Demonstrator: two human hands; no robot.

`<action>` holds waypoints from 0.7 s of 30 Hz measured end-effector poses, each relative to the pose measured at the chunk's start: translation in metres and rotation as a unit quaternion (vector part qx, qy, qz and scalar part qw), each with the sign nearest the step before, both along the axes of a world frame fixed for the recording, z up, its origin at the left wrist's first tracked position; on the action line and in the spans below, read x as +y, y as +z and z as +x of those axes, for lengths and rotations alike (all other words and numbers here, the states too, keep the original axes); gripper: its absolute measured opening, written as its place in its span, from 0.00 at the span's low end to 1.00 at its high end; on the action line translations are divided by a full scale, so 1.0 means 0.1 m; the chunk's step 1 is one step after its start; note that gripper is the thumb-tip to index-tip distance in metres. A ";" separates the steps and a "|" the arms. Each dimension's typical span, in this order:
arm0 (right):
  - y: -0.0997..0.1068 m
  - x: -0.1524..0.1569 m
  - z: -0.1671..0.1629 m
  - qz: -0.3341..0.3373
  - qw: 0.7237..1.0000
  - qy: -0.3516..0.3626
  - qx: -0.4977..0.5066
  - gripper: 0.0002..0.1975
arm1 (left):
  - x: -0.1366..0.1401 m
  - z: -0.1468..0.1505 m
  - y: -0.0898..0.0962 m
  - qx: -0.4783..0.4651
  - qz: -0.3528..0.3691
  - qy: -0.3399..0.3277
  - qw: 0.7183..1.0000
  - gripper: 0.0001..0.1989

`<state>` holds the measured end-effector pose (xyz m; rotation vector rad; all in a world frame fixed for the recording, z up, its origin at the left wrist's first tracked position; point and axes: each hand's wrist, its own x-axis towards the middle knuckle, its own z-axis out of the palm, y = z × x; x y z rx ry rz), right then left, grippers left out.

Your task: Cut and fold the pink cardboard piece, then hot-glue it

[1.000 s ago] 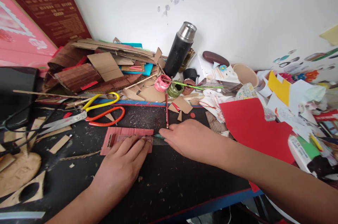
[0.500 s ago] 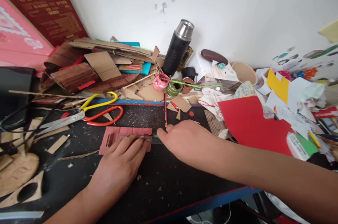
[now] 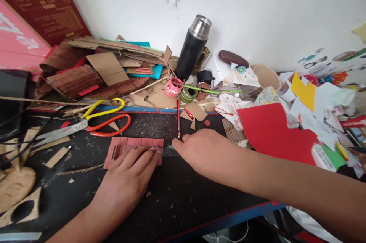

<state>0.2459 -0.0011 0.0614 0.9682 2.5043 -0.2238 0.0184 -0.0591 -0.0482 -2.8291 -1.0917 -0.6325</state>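
Head view: left grip (image 3: 131, 170) flat over pink card (image 3: 126, 142), right grip (image 3: 203, 150) holding a slim tool (image 3: 169, 147)

Pink card (image 3: 128, 142) partly out of sight beneath left fingers (image 3: 144, 159)

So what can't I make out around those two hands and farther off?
All in the head view:
Slim greenish thing: mostly hidden by the right hand.
Pink piece: partly covered by the left hand.
Dark panel: cut off by the picture's left edge.
Dark red box: its print is too small and blurred to read.
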 end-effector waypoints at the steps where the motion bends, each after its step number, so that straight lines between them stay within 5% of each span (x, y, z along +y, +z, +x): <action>1: 0.00 0.00 0.00 -0.002 1.000 0.000 -0.001 0.10 | 0.00 0.00 0.00 0.000 0.001 0.000 1.000 0.18; 21: -0.04 -0.12 0.09 0.024 0.998 -0.018 0.046 0.10 | -0.01 0.03 -0.04 0.013 0.022 0.009 1.000 0.17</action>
